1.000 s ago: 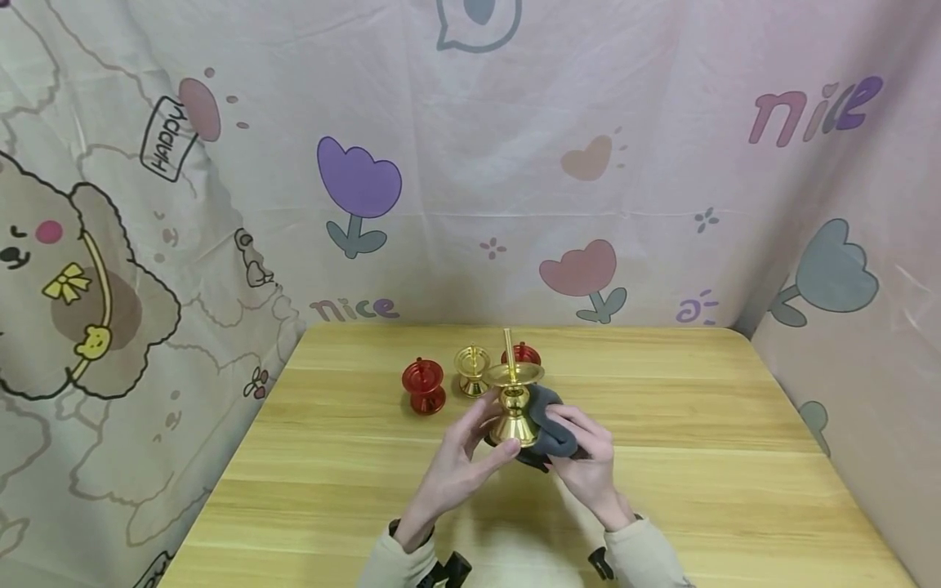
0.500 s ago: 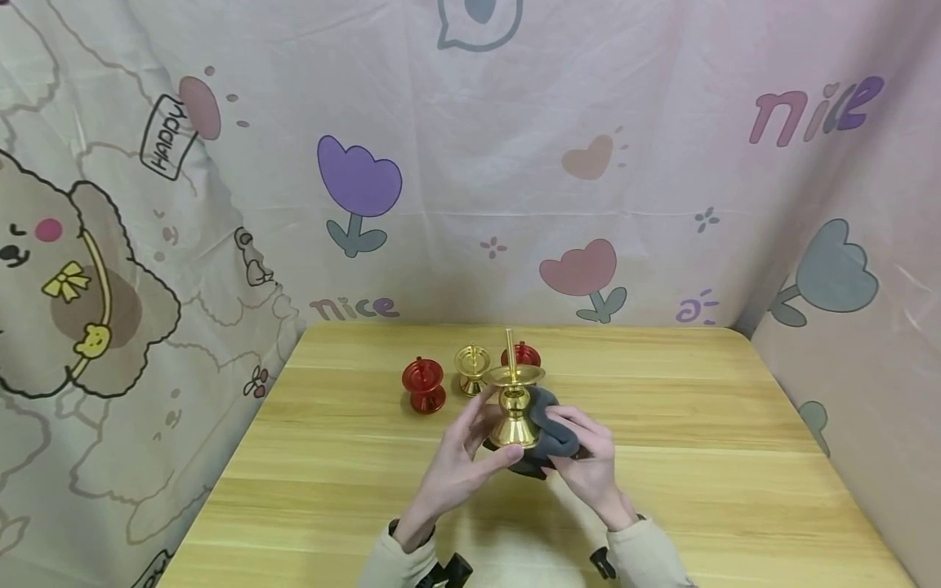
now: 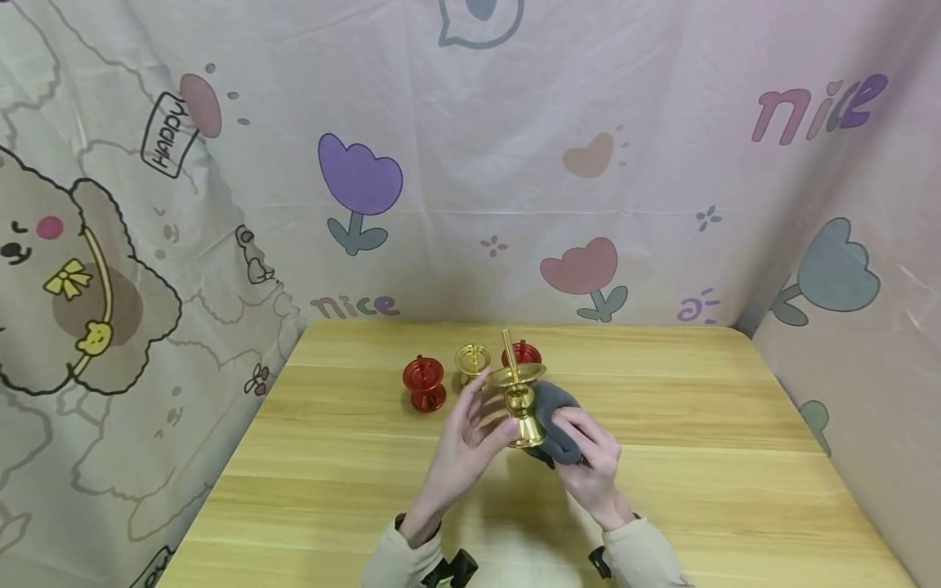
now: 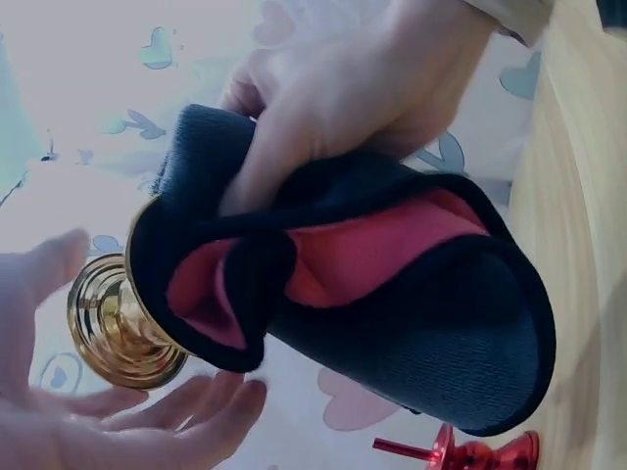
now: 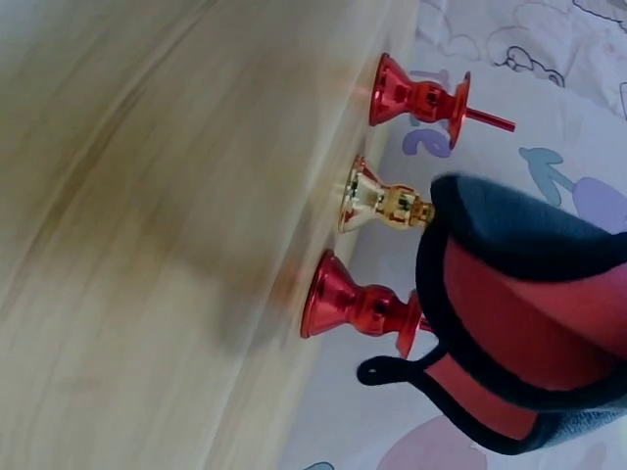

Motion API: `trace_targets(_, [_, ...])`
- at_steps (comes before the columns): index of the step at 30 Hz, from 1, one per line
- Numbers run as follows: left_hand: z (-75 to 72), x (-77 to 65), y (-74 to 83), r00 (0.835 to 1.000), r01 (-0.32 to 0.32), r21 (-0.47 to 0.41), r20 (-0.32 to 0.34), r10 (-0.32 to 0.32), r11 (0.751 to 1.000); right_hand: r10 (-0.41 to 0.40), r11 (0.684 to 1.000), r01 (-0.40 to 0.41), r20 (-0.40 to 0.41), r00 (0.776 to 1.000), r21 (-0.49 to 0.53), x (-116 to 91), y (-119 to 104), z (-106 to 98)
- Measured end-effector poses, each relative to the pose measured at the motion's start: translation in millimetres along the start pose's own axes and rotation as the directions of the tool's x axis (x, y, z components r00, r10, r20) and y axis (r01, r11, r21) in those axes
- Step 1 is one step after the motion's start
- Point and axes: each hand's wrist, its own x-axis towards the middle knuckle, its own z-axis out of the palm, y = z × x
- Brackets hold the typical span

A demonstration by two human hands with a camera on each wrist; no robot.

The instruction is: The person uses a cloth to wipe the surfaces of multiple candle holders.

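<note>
A gold candlestick (image 3: 524, 408) with a wide dish and a thin upright tube is held above the table, slightly tilted. My left hand (image 3: 459, 457) holds it from the left, thumb at the flared base and fingers spread behind. In the left wrist view the base of the candlestick (image 4: 127, 333) shows between thumb and fingers. My right hand (image 3: 591, 461) grips a folded dark grey cleaning cloth (image 3: 555, 416), pressed against the candlestick's right side. The cloth (image 4: 441, 333) has black edging and a pink inner side. It hides part of the stem in the left wrist view.
Behind the hands stand a red candlestick (image 3: 424, 382) at left, a smaller gold candlestick (image 3: 472, 359) in the middle and another red candlestick (image 3: 522, 353) partly hidden by the held one. The wooden table (image 3: 698, 408) ends at a printed curtain (image 3: 470, 163).
The held candlestick has tilted and its base has shifted right. My left fingers have spread and lifted a little. The cloth and right hand have moved slightly right.
</note>
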Motion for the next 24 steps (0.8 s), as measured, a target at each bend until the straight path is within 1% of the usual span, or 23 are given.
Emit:
trace_targets(3, [0.6,5.1,2.4,0.998,0.006,-0.075,-0.07,-0.011,0.997,-0.056,0.998,0.055,0.018,0.998,0.018,5,1,0])
trace_targets(7, [1.5,11.2,5.2,0.989,0.047,-0.176,-0.128,-0.07,0.983,-0.089,0.996,0.087,0.056,0.995,0.034,7,2,-1])
trace_targets(11, [1.2,16.4,5.9,0.981,0.076,-0.253,-0.154,-0.118,0.965,-0.083,0.996,0.081,0.099,0.992,0.027,5,4,-4])
trace_targets(15, [0.0,19.5,6.5,0.979,0.097,-0.296,-0.145,-0.146,0.95,-0.056,0.998,0.05,0.161,0.985,0.045,-2,8,-10])
trace_targets(16, [-0.5,20.1,6.7,0.98,0.1,-0.299,-0.138,-0.147,0.949,-0.039,0.998,0.029,0.18,0.983,0.059,-3,9,-13])
trace_targets(18, [-1.3,21.3,6.9,0.981,0.103,-0.296,-0.127,-0.146,0.95,0.016,0.994,-0.04,0.221,0.975,0.105,-6,11,-19])
trace_targets(20, [-2.1,22.8,6.9,0.983,0.112,-0.294,-0.108,-0.149,0.949,0.106,0.977,-0.151,0.267,0.958,0.153,-7,11,-27])
trace_targets(21, [-2.7,24.0,6.4,0.984,0.12,-0.292,-0.092,-0.152,0.949,0.162,0.958,-0.221,0.292,0.943,0.182,-6,11,-31])
trace_targets(22, [-3.3,25.2,6.3,0.985,0.129,-0.291,-0.076,-0.157,0.948,0.229,0.934,-0.3,0.315,0.921,0.196,-6,10,-36])
trace_targets(23, [-3.9,26.6,6.1,0.985,0.139,-0.293,-0.058,-0.163,0.946,0.301,0.902,-0.38,0.336,0.892,0.202,-5,9,-42])
trace_targets(24, [-4.7,28.3,6.1,0.985,0.15,-0.298,-0.039,-0.169,0.943,0.373,0.864,-0.461,0.358,0.856,0.203,-4,8,-47])
